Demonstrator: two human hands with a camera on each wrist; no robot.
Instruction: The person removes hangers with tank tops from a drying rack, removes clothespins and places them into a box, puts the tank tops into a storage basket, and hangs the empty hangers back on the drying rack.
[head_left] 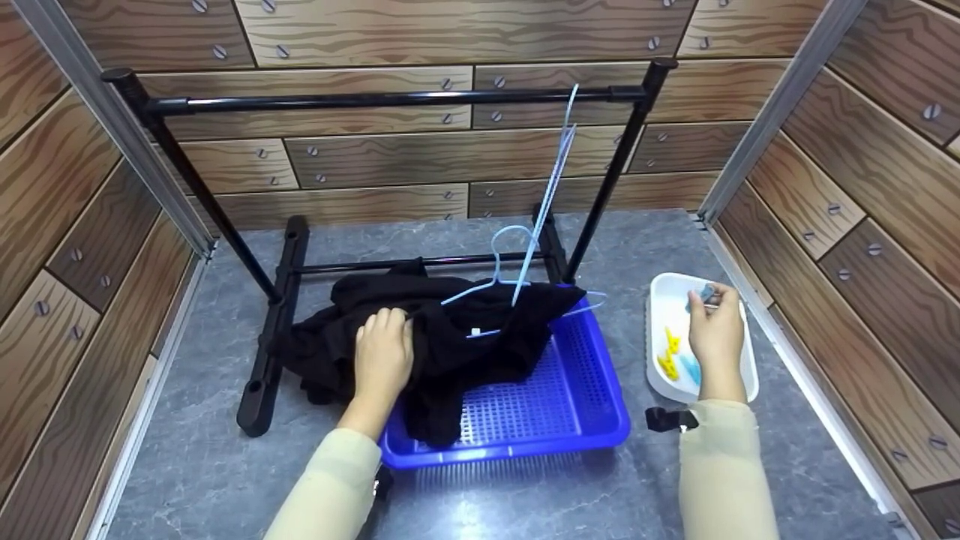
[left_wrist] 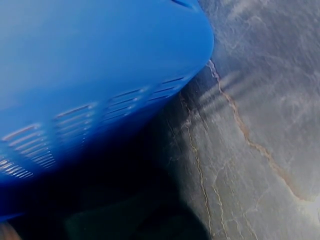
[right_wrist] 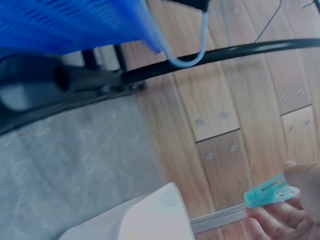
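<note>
A black garment (head_left: 480, 315) lies bunched over a blue basket (head_left: 525, 412), with a light blue hanger (head_left: 480, 289) partly inside its neck opening. My left hand (head_left: 385, 356) grips the garment's left part; the cloth hides the fingertips. At the right, my right hand (head_left: 718, 330) pinches a teal clothespin (right_wrist: 270, 191) between thumb and fingers, above a white tray (head_left: 664, 289). Yellow clothespins (head_left: 667, 356) and a blue clothespin (head_left: 691, 368) lie in that tray. In the left wrist view the basket's side (left_wrist: 100, 60) fills the upper left.
Behind the basket stands a black clothes rack (head_left: 375, 100). More light blue hanger wire (head_left: 555, 176) hangs from the right end of its bar, reaching down to the garment. Wood-patterned walls (head_left: 360, 37) enclose the grey marbled floor (head_left: 187, 450) at the back and both sides.
</note>
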